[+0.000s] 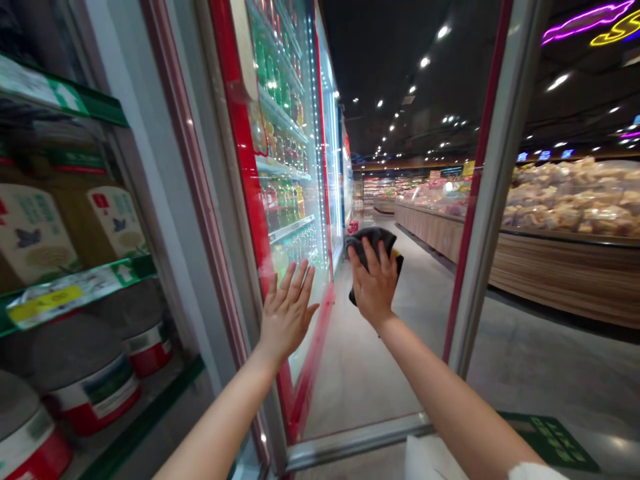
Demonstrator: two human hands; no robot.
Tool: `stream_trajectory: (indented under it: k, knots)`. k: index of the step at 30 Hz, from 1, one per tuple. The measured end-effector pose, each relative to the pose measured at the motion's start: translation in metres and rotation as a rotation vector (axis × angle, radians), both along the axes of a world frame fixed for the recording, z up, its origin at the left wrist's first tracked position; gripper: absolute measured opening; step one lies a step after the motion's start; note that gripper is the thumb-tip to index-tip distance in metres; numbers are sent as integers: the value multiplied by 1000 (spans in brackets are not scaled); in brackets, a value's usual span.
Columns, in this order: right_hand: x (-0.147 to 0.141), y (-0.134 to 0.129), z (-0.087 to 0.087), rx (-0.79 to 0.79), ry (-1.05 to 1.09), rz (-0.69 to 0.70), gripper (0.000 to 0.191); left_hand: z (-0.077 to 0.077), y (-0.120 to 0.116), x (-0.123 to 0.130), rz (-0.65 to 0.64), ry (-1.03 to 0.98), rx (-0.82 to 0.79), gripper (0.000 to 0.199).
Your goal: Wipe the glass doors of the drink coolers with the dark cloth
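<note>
A glass door (420, 373) with a red and metal frame stands in front of me. My right hand (374, 280) presses a dark cloth (373, 239) with a yellowish edge against the glass, its fingers spread over the cloth. To its left, my left hand (289, 303) holds nothing; its fingers are stretched out and its palm faces the glass near the door's left side. Some of the cloth lies hidden under my right hand.
Shelves with tubs (103, 387) and cartons (35, 230) line the left. Lit coolers with bottles (287, 143) show beyond the glass. Wood-sided counters (565, 273) stand at the right. The door's metal frame (487, 193) rises right of my hands.
</note>
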State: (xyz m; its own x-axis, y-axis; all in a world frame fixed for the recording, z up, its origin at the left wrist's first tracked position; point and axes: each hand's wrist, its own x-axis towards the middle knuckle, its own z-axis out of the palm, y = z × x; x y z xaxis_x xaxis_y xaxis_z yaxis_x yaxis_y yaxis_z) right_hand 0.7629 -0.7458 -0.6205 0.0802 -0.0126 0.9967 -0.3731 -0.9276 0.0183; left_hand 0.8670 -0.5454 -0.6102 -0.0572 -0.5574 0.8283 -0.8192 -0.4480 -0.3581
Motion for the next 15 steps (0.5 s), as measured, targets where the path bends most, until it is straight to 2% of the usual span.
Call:
stream_trajectory:
  k: [3,6,9,11,13,15]
  knots:
    - [-5,14,-24,-178,196,78,56,-4,10,2,44,14,-34,94]
    - [-21,4,-38,-189,237,103,60,-10,21,6,75,42,-65,97]
    - [-16,3,-23,-36,68,76,62,-14,31,10,93,75,-85,97]
    - [0,17,-8,24,-13,85,64,-16,35,10,107,104,-90,96]
    - [15,37,-2,-5,10,114,63,-16,37,8,116,124,-82,95]
    - [19,52,-6,-98,107,135,61,-16,38,7,121,131,-78,94]
